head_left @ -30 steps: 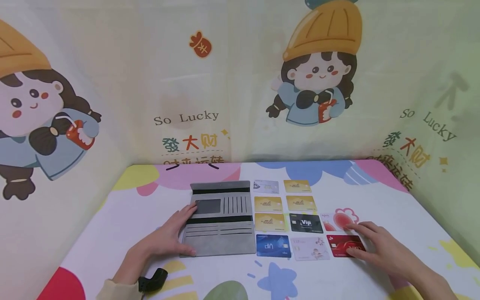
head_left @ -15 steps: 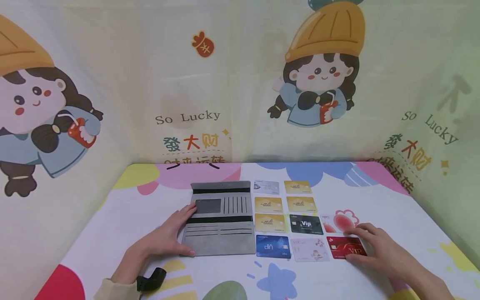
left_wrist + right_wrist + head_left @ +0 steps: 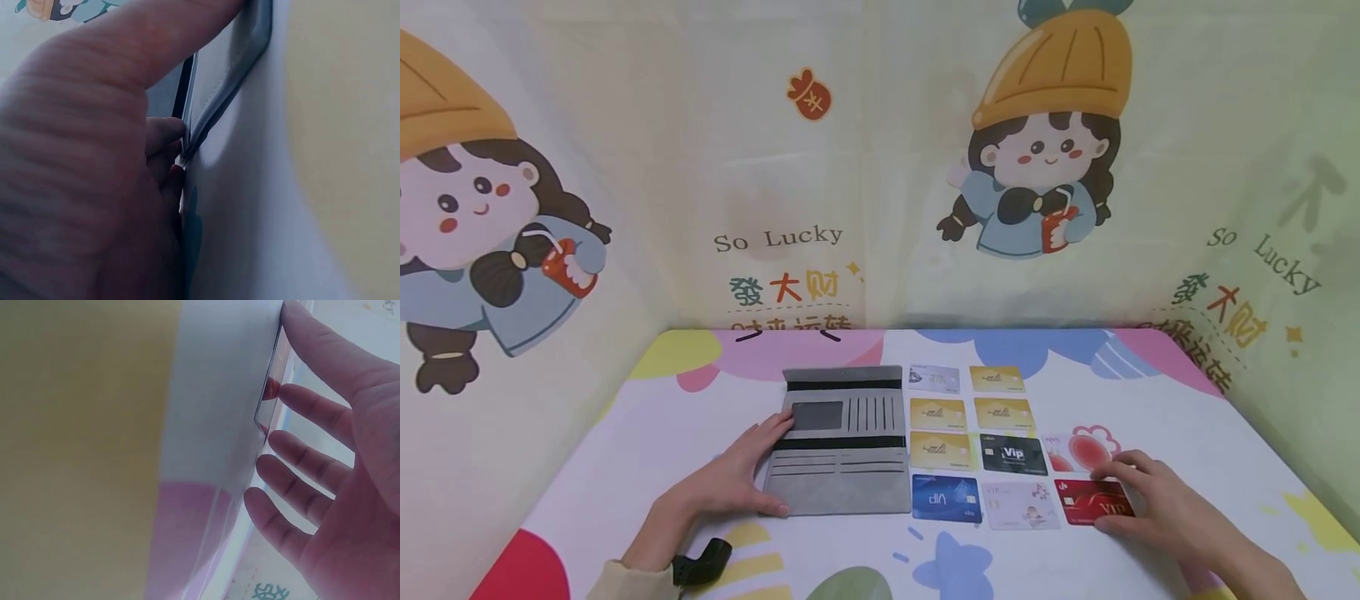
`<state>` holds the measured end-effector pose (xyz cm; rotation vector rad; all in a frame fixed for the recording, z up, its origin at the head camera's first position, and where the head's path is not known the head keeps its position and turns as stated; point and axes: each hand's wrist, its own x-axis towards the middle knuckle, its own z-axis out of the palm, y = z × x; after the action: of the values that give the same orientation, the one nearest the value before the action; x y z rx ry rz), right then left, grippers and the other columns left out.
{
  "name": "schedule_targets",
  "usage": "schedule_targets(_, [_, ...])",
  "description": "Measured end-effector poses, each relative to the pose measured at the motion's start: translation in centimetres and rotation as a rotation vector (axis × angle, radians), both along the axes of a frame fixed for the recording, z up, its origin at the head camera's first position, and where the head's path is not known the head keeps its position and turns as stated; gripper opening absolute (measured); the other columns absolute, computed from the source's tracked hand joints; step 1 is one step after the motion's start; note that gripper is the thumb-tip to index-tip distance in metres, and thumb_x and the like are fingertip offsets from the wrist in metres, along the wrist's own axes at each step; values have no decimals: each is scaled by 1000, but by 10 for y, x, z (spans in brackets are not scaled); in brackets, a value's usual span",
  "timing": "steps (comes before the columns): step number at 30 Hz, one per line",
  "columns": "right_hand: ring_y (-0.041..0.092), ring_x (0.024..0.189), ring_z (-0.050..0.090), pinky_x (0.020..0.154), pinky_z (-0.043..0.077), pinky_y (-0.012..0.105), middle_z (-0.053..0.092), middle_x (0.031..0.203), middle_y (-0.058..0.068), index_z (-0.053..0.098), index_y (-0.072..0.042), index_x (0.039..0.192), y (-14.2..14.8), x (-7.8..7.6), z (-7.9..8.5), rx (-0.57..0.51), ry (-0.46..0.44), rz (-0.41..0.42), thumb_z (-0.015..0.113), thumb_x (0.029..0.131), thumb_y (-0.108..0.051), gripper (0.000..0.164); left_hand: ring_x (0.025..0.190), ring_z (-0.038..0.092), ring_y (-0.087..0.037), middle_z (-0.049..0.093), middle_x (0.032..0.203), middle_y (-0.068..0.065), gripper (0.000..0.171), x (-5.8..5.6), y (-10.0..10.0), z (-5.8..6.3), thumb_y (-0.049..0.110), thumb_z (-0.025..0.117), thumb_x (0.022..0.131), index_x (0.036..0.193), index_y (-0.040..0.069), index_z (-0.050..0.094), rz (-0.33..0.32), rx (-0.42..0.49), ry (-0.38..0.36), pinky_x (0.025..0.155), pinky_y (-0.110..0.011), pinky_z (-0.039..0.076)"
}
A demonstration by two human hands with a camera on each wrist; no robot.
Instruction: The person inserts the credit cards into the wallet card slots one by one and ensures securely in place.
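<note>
Right side first: a second ago the thumb of the right hand [image 3: 1176, 508] covered the lower print of the red VIP card [image 3: 1086, 498]; now it lies at the card's near edge and the "VIP" lettering reads clear. The card itself shows no plain shift on the tabletop [image 3: 677, 425]; it lies flat at the right end of the row nearest the near side. Thumb and index stand moderately wide, spanning the card from near edge to far edge; other fingers fairly straight and spread in the wrist view. Firmness of contact: cannot tell. My reading: the card is being steadied or squared in its row rather than lifted, so the layout of ten looks nearly settled. Left hand [image 3: 730, 475] matches the earlier views: thumb on the near left corner of the unfolded grey wallet [image 3: 850, 493], fingers along its left edge, wide between thumb and fingers, resting rather than clenched. Wallet lies left of the tabletop's middle, well back from the right edge, flap toward the far edge. Just right of it, blue card [image 3: 947, 498] and pale floral card [image 3: 1021, 506]; red-patterned white card [image 3: 1075, 452] just beyond the red one.
</note>
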<state>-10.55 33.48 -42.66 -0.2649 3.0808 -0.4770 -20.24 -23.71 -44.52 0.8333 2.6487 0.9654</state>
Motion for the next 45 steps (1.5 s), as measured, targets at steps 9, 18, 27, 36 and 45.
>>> schedule_targets(9, [26,101,54,80,56,47,57,112,4,71,-20,108,-1,-2,0,13,36,51,91,65,-49,57,147,14,-49,21,165,-16,116,0,-1,-2,52,89,70,156,1,31,-28,8,36,113,-69,14])
schedule_targets(18, [24,100,52,76,57,35,57,109,2,70,-19,108,-3,-8,4,0,-37,38,92,65,-46,55,148,14,-47,21,165,-15,116,-2,-2,-4,55,88,70,157,2,32,-18,4,34,115,-67,14])
schedule_targets(27, [19,94,50,74,52,29,54,102,-2,66,-17,103,-2,-10,5,-35,-54,79,92,68,-41,50,148,14,-47,21,165,-14,116,-2,-2,-5,55,88,69,157,3,32,-13,1,33,114,-68,15])
schedule_targets(36, [21,95,52,80,51,42,61,102,-3,63,-9,114,-2,-9,5,-63,-66,59,92,67,-41,64,148,14,-48,21,165,-15,117,-1,-1,-5,55,88,68,157,3,32,3,-9,8,113,-69,14])
schedule_targets(45, [25,102,53,75,54,27,57,113,5,65,-16,129,-1,-4,4,-115,-59,110,90,71,-40,67,148,13,-48,21,165,-15,117,0,-2,-5,55,88,69,157,3,32,-2,-9,15,114,-69,14])
